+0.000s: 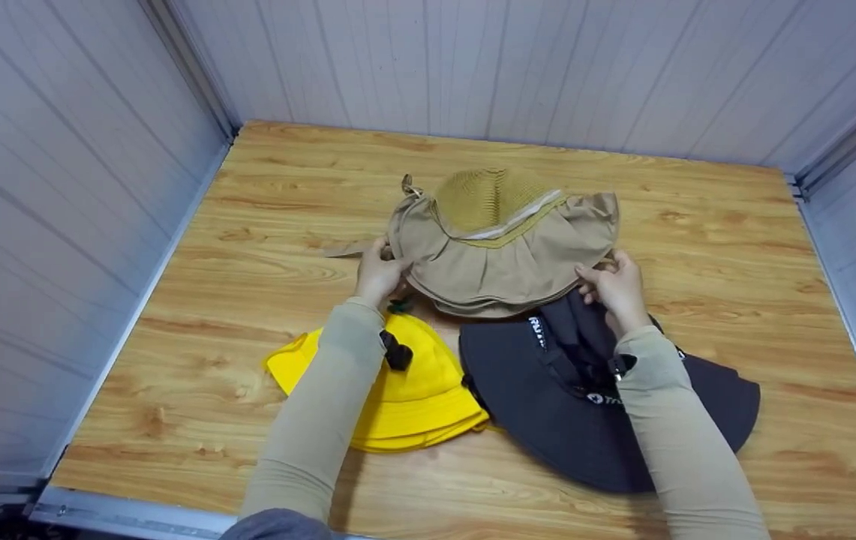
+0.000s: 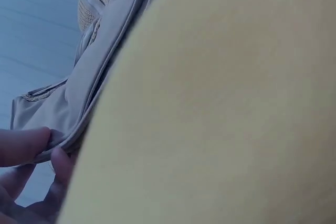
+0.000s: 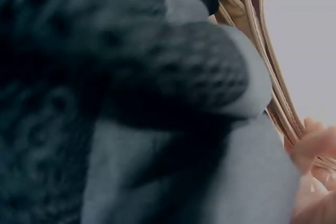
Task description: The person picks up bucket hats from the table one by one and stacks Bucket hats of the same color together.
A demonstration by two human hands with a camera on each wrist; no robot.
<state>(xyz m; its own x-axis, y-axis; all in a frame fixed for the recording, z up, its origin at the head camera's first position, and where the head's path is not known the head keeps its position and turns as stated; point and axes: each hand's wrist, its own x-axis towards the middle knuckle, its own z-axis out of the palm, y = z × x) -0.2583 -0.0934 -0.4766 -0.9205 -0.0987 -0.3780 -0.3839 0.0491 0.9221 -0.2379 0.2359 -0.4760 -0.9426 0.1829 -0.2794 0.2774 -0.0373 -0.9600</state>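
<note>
A beige sun hat (image 1: 503,262) with a straw crown and a wide pleated cloth brim lies folded flat toward the back of the table. My left hand (image 1: 381,271) pinches the left end of its brim, and the thumb (image 2: 23,145) shows on top of the cloth in the left wrist view. At the brim's right end, my right hand (image 1: 615,289) pinches the edge between thumb and fingers. Under my left forearm sits a yellow bucket hat (image 1: 416,375). A dark grey wide-brimmed hat (image 1: 540,405) lies under my right forearm, partly covered by it.
The wood-grain table (image 1: 247,330) carries all three hats. Pale panel walls (image 1: 458,67) close it in at the back and both sides. A metal edge (image 1: 127,517) runs along the front left. A beige ribbon (image 1: 345,250) trails left of the sun hat.
</note>
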